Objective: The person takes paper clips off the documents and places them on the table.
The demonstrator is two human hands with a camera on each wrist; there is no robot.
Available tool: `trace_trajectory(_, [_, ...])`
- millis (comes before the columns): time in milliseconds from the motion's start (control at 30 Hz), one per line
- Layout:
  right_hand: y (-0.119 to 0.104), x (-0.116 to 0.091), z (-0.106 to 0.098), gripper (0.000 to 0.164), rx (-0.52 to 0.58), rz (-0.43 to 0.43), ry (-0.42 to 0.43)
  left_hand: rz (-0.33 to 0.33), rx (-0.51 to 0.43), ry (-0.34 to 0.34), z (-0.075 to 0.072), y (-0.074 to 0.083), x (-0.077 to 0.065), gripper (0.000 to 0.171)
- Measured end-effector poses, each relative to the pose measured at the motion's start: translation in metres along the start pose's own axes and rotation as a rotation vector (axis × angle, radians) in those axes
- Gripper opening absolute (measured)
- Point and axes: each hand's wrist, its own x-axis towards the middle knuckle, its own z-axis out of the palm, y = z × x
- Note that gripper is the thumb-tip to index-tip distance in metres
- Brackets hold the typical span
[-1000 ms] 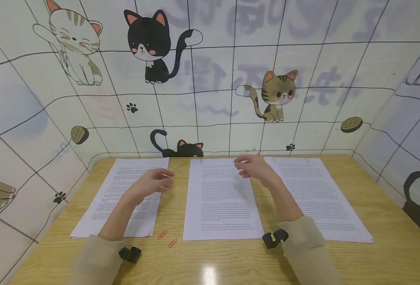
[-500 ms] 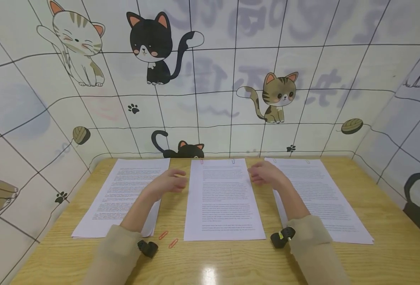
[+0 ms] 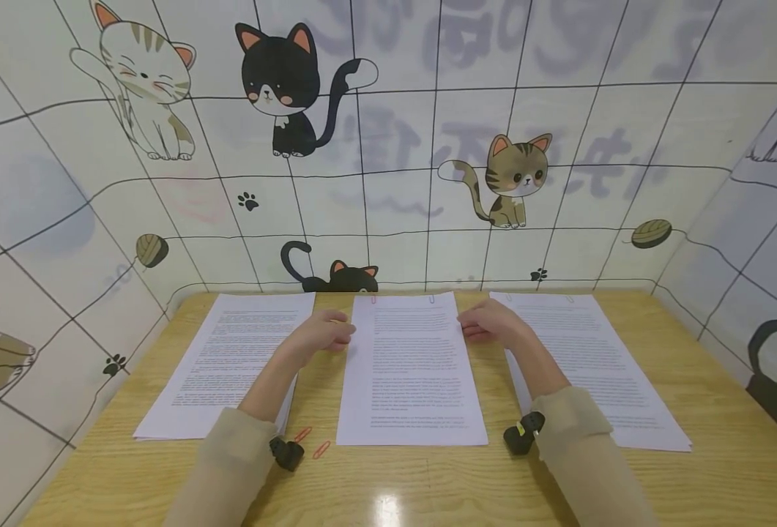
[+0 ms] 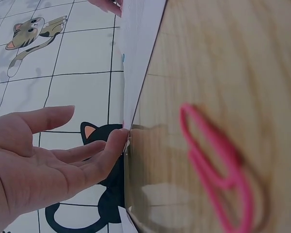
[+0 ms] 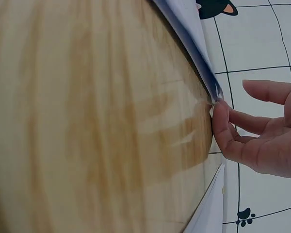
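- Left papers (image 3: pixel 230 351): 9 o'clock of middle papers (image 3: pixel 414 369), probably set apart so stacks don't mix.
- Red clips (image 3: pixel 321 449): 8 o'clock, loose, probably for easy reach.
- Left hand (image 3: pixel 322 333): 10 o'clock, thumb and fingers apart, fingertip touching edge.
- Right hand (image 3: pixel 491 323): 2 o'clock, same, opposite edge; middle papers between, likely steadied.
- Right papers (image 3: pixel 599 373): 3 o'clock.
- Wrist views show spread thumbs; only head view shows three stacks together.
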Motion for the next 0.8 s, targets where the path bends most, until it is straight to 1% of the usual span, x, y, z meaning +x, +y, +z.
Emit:
trace_trajectory(167, [0.000, 0.002, 0.000, 0.044, -0.026, 0.021, 0.006, -0.002, -0.006, -0.001, 0.000, 0.001, 0.000, 0.054])
trace_trajectory(333, [-0.001, 0.004, 0.001, 0.052, -0.043, 0.006, 0.008, 0.006, -0.009, -0.009, 0.000, 0.002, 0.001, 0.053])
trace_trajectory(500, [-0.001, 0.005, 0.001, 0.048, -0.037, -0.023, -0.028, -0.002, 0.007, -0.009, 0.002, 0.003, 0.003, 0.054])
trace_trajectory(600, [-0.001, 0.004, 0.001, 0.041, -0.065, -0.071, -0.040, -0.004, 0.018, -0.010, 0.002, 0.003, 0.006, 0.054])
trace_trajectory(700, [-0.002, 0.002, 0.000, 0.033, -0.083, -0.146, -0.045, -0.001, 0.017, -0.011, 0.001, 0.002, 0.008, 0.053])
trace_trajectory(800, [-0.004, -0.001, -0.002, 0.030, -0.074, -0.211, -0.055, -0.005, 0.013, -0.008, 0.001, 0.001, 0.012, 0.051])
